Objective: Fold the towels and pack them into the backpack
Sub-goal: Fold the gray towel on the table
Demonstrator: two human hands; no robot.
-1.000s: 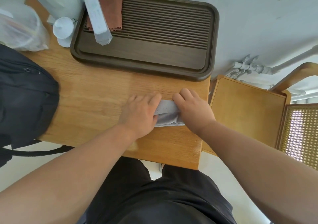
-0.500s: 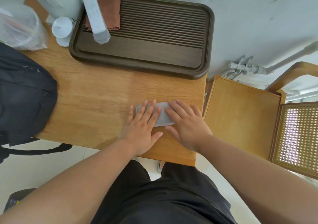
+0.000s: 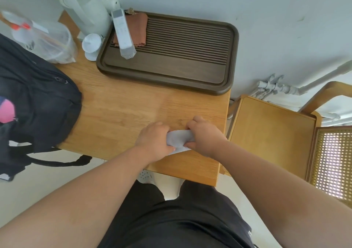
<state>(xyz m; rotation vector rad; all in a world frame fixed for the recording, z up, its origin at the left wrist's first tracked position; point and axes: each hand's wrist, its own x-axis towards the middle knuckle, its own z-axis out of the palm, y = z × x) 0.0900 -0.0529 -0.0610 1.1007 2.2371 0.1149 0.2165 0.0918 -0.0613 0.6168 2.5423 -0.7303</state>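
In the lower middle of the frame our left hand (image 3: 154,141) and right hand (image 3: 203,137) curl their fingers around the folded grey towel (image 3: 179,140) on the bench (image 3: 123,114), probably keeping it tight for the backpack (image 3: 38,99) at left.

The person wears a black lower garment (image 3: 171,219) that fills the lower middle of the frame. Its cloth is plain and matt with soft folds, and it parts into two legs at its upper edge. Both forearms are bare along all the length that shows, from the lower corners up to the left hand (image 3: 154,141) and the right hand (image 3: 204,136).
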